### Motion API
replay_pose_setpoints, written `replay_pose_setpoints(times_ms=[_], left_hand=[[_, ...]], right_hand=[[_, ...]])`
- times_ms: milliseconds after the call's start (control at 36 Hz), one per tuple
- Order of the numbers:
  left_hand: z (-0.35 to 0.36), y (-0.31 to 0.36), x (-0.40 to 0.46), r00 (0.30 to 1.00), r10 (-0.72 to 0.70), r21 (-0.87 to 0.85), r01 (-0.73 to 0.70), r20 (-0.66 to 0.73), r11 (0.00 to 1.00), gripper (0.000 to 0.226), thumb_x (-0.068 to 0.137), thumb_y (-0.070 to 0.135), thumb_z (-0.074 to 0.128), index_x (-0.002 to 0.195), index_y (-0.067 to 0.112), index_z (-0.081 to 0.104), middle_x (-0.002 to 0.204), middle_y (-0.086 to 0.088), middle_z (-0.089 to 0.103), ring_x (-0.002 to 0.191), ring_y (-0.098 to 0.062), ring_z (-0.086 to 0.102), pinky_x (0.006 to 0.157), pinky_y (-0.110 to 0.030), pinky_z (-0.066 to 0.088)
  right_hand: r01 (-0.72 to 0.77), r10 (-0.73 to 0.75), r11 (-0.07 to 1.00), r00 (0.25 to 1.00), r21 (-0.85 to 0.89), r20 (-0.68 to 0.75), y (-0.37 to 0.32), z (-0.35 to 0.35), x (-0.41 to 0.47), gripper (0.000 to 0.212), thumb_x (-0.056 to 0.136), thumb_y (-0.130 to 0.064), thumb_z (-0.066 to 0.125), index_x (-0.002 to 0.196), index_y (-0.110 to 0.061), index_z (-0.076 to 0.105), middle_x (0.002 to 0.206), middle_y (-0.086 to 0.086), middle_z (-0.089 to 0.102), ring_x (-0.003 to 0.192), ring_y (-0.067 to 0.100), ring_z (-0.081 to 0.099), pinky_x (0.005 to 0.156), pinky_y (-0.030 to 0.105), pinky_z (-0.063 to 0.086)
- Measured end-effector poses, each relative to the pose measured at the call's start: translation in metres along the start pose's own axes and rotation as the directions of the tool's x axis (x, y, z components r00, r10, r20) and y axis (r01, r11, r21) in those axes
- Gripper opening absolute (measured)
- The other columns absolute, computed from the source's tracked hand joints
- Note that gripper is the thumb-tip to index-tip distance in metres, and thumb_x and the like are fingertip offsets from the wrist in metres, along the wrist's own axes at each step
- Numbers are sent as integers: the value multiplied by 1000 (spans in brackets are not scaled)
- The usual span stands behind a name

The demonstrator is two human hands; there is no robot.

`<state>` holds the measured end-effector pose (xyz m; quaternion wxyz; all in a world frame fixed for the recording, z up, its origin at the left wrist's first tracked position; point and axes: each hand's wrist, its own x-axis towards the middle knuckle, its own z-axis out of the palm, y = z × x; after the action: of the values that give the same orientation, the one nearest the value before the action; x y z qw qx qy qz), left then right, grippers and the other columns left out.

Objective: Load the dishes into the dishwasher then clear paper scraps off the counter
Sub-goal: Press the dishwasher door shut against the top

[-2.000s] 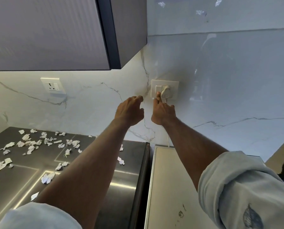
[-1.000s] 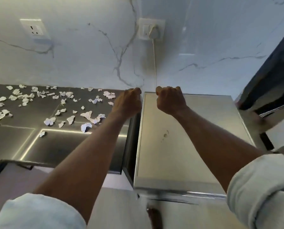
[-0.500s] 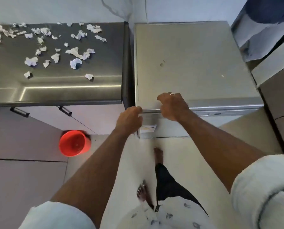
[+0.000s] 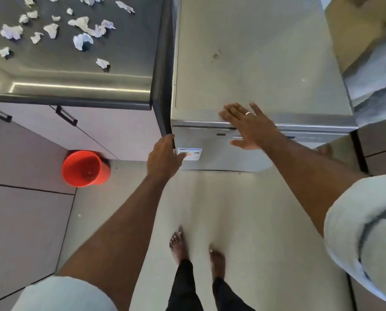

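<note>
The steel dishwasher (image 4: 255, 63) stands ahead of me with its door closed. My right hand (image 4: 248, 124) lies flat with spread fingers over the front edge of its top, holding nothing. My left hand (image 4: 165, 156) rests against the door's upper left corner, beside a small label (image 4: 191, 153), fingers loosely curled with nothing in them. Several crumpled white paper scraps (image 4: 82, 40) lie scattered on the dark metal counter (image 4: 75, 70) at the upper left. No dishes are in view.
A red bucket (image 4: 84, 168) sits on the floor below the counter, by the cabinet doors (image 4: 98, 129) with black handles. My bare feet (image 4: 178, 245) stand on the pale floor before the dishwasher. More cabinetry rises at the right edge.
My view has tipped down from the wall socket to the dishwasher front. Both hands dropped from the wall to the dishwasher's top edge; the right hand opened flat, the left slid to the door's corner.
</note>
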<state>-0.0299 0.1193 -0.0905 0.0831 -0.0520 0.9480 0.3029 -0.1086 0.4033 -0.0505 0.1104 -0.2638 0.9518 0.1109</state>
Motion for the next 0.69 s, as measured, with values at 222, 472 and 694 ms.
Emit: replay_pose_setpoints(times_ms=[222, 472, 694], left_hand=[[27, 0, 32, 963, 186, 253, -134, -195, 958, 110, 76, 39, 84, 160, 15, 16, 168, -6, 11, 151, -27, 22, 103, -51, 42], [59, -15, 49, 890, 343, 317, -245, -301, 916, 119, 69, 32, 89, 160, 11, 15, 168, -4, 11, 149, -23, 32, 84, -43, 48], [66, -18, 56, 851, 375, 350, -247, -367, 903, 104, 78, 35, 83, 158, 11, 21, 167, -6, 17, 135, -28, 50, 83, -44, 47]], right_hand=[[104, -118, 992, 955, -66, -274, 23, 39, 13, 102, 77, -68, 63, 159, -29, 16, 166, 0, 19, 152, 23, 21, 117, 51, 26], [69, -80, 997, 912, -43, -403, 24, 59, 20, 107, 73, -69, 64, 159, -28, 16, 166, -2, 19, 151, 21, 24, 117, 55, 26], [41, -71, 996, 900, -78, -429, 22, 61, 19, 109, 74, -69, 63, 159, -19, 17, 166, 3, 20, 150, 23, 26, 116, 54, 27]])
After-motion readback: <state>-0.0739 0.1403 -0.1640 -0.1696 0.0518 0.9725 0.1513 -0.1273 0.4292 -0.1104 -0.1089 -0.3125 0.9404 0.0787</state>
